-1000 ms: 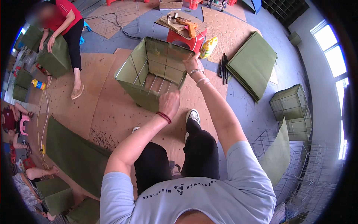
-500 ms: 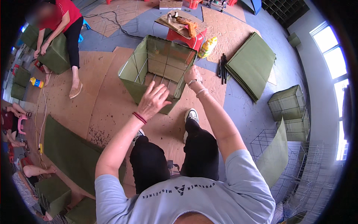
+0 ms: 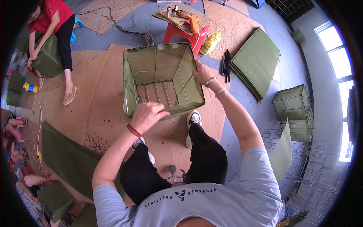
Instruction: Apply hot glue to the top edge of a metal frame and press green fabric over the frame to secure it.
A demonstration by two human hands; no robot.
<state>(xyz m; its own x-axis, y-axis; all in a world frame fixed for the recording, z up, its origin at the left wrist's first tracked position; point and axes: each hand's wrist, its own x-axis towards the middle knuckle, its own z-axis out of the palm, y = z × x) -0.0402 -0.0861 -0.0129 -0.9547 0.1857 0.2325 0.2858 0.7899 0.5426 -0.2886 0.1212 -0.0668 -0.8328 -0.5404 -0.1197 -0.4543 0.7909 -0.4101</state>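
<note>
Left hand [image 3: 148,114] grips near rim, right hand [image 3: 201,72] holds right rim of green wire-framed box [image 3: 162,81]; uneven pull likely tips box.

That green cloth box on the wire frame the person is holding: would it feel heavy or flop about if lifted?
The green box is probably light: thin wire and fabric, hollow inside. It likely keeps its shape, since the wire frame holds the sides square, though the cloth panels may give when pressed. With the left hand and right hand on opposite rims, it seems easy to tip.

Left hand [image 3: 148,115] fingertips hidden behind near rim of green fabric box [image 3: 162,77]. Seated co-worker [image 3: 49,22] cut off at top edge. Small tools on red stool [image 3: 181,32] unreadable.
</note>
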